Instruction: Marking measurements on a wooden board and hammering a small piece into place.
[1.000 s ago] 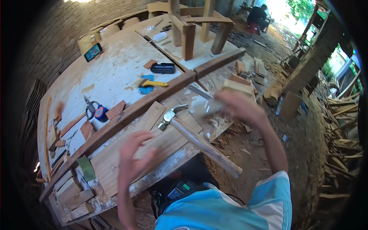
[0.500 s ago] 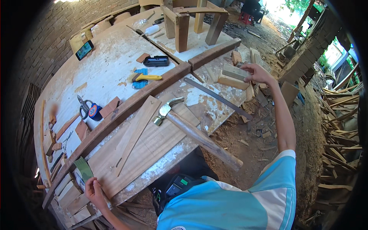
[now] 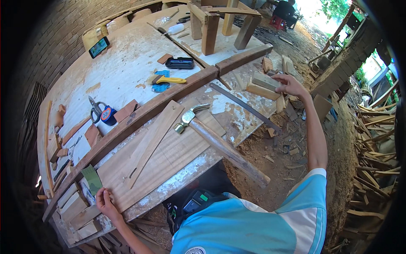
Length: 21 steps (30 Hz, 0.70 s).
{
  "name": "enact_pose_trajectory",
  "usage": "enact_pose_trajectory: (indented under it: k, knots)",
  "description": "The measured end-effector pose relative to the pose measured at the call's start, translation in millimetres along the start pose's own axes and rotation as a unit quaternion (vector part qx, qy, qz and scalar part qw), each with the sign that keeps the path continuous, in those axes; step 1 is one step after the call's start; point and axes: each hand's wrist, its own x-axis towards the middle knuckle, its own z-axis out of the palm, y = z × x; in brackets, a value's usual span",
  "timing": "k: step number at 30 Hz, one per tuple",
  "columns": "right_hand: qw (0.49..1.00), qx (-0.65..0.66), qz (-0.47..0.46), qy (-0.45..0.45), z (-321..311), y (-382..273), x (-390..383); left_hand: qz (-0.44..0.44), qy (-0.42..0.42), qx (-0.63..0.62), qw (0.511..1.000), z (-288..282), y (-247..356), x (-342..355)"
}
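Note:
On the right, my right hand is closed around the near end of a greyish wood block. That block lies on top of a paler wood block. At the lower left, my left hand has its fingers curled together beside a green camouflage-patterned strip; whether they pinch anything is hidden. Its fingertips are by the left corner of a wide flat board. Across that board lie a narrow tapered wood piece and a claw hammer, whose handle juts past the table edge.
A long dark beam crosses the worktable. Beyond it are scissors, a yellow-handled brush, a black case and a phone. A metal strip overhangs the edge. A wooden frame stands farther back.
The whole view has shifted slightly, so the table's things sit a little farther right. My right hand stays at the greyish block, and my left hand stays by the green strip.

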Motion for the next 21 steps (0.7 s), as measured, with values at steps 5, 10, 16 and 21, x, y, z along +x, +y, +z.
enact_pose_trajectory:
  k: [5, 10, 16, 21]
  knots:
    - [0.996, -0.045, -0.077, 0.008, 6, 19, 18, -0.02, 0.04, 0.036, 0.998, -3, 14, -8]
    - [0.975, -0.124, -0.176, 0.053, 17, -72, -14, 0.008, -0.003, 0.068, 0.998, 25, 28, -9]
    - [0.928, -0.088, -0.361, -0.031, 108, -271, -33, 0.215, -0.128, 0.185, 0.95, 45, 90, -59]
    - [0.867, 0.226, -0.239, -0.374, 211, -332, -52, 0.069, -0.207, -0.095, 0.971, 72, 134, -73]
